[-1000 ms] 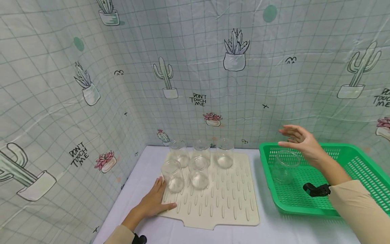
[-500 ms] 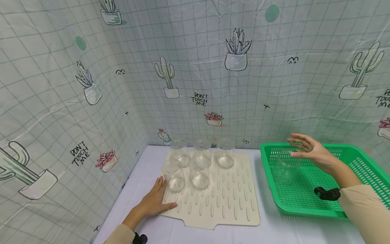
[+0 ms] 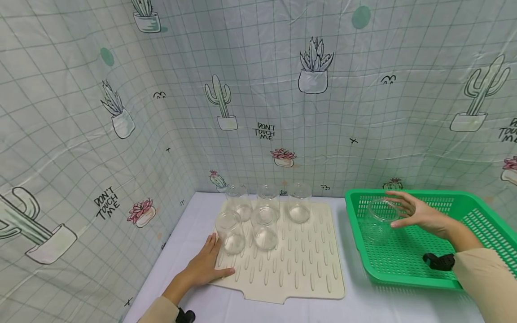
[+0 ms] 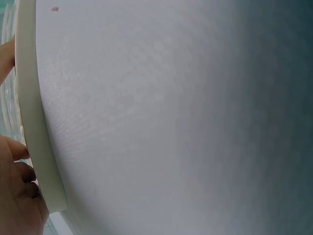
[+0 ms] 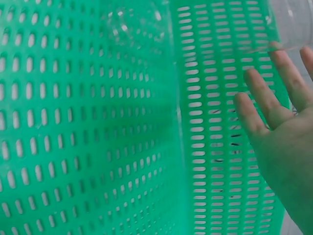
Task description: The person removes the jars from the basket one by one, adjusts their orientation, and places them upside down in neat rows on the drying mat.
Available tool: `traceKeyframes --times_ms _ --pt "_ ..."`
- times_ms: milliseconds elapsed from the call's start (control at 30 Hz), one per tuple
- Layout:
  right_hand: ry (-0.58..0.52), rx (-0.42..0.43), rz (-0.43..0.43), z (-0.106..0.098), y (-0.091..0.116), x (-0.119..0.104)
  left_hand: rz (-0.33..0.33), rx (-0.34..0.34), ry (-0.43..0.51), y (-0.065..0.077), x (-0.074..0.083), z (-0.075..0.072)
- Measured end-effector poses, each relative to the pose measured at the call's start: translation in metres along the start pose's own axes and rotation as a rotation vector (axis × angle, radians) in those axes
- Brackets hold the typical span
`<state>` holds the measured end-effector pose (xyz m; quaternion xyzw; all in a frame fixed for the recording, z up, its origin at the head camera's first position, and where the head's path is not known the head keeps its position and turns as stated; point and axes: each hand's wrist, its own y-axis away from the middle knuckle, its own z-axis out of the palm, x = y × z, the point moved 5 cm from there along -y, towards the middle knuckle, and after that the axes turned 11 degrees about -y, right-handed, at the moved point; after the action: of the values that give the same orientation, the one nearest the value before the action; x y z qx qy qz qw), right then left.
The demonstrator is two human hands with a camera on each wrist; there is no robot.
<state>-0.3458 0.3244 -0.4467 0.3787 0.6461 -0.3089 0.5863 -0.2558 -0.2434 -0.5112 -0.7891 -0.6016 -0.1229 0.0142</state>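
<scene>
A clear, open-topped jar (image 3: 378,226) stands upright in the left part of the green basket (image 3: 404,281). My right hand (image 3: 424,217) is at its right side, fingers spread, with fingertips and thumb right at the rim. In the right wrist view, the extended fingers (image 5: 264,98) reach toward the jar's clear wall (image 5: 293,24). My left hand (image 3: 203,264) rests on the left edge of the cream mat (image 3: 307,273), fingers along the edge and thumb on top. Several similar clear jars, including a front one (image 3: 265,237), stand on the mat's back and left parts.
The mat lies on a white-covered table (image 3: 177,233), with the basket a short way to its right. A patterned curtain (image 3: 250,98) with cactus drawings hangs behind and along the left. The basket's raised rim surrounds the jar inside it.
My right hand has moved down and slightly right, from above the jar in the basket to beside its rim. My left hand and the jars on the mat stay put.
</scene>
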Motion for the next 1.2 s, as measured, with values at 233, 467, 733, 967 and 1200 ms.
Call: traceKeyframes --times_ms 233,467,733,967,1200 --pt "0.042 -0.007 0.079 0.002 -0.002 0.016 0.000 -0.010 0.008 0.001 0.001 0.000" --pt "0.055 -0.013 0.102 0.008 -0.008 0.022 0.005 -0.003 0.016 0.001 0.002 -0.001" --pt "0.004 -0.073 0.050 0.014 -0.013 0.023 0.010 0.004 0.018 0.002 0.003 -0.002" --pt "-0.011 -0.119 -0.003 0.015 -0.015 0.027 -0.003 -0.007 0.006 0.001 0.001 -0.002" --pt "0.008 -0.090 0.004 0.014 -0.014 0.028 0.002 -0.006 0.000 0.000 0.000 0.000"
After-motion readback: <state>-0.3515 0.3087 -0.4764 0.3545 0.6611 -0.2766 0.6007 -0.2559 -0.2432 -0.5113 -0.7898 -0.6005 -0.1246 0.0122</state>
